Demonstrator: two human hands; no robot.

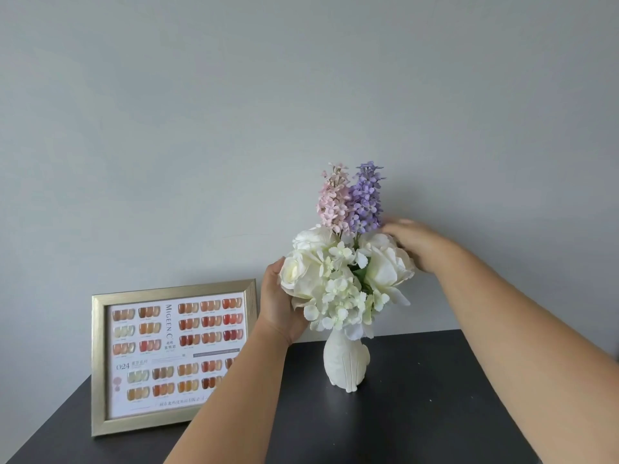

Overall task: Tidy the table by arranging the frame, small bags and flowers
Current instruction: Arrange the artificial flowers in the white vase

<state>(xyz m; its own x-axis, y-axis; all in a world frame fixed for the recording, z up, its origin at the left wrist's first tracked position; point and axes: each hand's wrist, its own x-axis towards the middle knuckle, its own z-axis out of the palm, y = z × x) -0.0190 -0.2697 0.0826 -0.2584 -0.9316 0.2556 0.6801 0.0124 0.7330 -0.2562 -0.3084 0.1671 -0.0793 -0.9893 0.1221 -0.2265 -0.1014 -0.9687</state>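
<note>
Flowers (345,279) sat upright in the vase (345,363) on the worktop (435,396) because you cupped them with your left hand (281,306) and right hand (415,244), fingers spread, shaping the bunch.

Just a plain pale grey wall (234,95) behind a dark, matte black table (435,396), soft even light everywhere.
</note>
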